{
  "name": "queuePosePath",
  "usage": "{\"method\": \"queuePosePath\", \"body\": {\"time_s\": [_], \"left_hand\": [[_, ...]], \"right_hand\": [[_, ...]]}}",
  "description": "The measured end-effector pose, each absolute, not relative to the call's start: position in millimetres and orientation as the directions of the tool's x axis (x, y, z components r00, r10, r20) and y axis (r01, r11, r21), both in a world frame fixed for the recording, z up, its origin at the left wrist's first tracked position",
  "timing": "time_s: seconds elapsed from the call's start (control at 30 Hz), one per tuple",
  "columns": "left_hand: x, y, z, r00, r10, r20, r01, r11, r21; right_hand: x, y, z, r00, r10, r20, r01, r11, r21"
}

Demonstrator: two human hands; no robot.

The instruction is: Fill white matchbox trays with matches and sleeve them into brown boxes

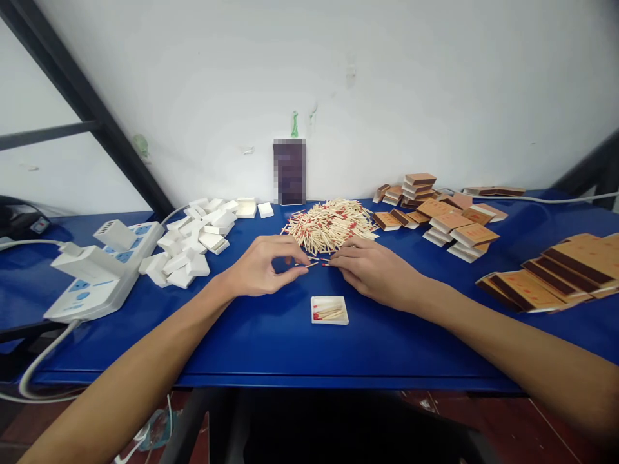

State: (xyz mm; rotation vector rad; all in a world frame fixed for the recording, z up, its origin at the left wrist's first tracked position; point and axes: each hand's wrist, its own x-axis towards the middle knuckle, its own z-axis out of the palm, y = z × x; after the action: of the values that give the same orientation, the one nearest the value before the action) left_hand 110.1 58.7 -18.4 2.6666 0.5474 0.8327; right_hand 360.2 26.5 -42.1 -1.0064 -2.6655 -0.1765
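A heap of red-tipped matches (333, 225) lies on the blue table, just beyond my hands. My left hand (268, 265) is closed in a pinch, with thin matchsticks (313, 263) at its thumb and fingertips. Facing it from the right, my right hand (372, 270) has its fingers bent together; red match heads (325, 262) poke out at its fingertips, and the grip itself is partly hidden. Nearer to me, below both hands, a small white matchbox tray (345, 313) holds several matches lying flat.
White matchbox trays (188, 248) are piled on the left beside a power strip (111, 283) with plugged-in chargers and cables. Brown matchbox sleeves (464, 225) lie in stacks on the right, more sleeves (556, 277) nearer the edge. A dark, pixelated upright object (290, 173) leans against the wall.
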Motion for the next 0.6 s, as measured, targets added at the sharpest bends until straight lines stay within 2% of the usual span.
{"method": "queuePosePath", "body": {"time_s": [0.1,0.2,0.3,0.43,0.6], "left_hand": [[104,67,-23,0.756,0.44,0.485,0.363,-0.898,0.249],[104,72,-28,0.776,0.47,0.422,0.474,-0.874,0.102],[109,73,-32,0.79,0.505,0.347,0.534,-0.845,0.014],[113,74,-33,0.789,0.546,0.282,0.565,-0.825,0.02],[113,75,-34,0.793,0.545,0.272,0.554,-0.831,0.05]], "right_hand": [[360,26,-42,-0.723,0.616,0.313,0.647,0.762,-0.005],[358,24,-43,-0.723,0.602,0.339,0.616,0.784,-0.076],[351,25,-47,-0.712,0.591,0.38,0.586,0.798,-0.143],[339,31,-52,-0.703,0.571,0.424,0.566,0.81,-0.152],[334,36,-56,-0.722,0.541,0.432,0.544,0.829,-0.129]]}}
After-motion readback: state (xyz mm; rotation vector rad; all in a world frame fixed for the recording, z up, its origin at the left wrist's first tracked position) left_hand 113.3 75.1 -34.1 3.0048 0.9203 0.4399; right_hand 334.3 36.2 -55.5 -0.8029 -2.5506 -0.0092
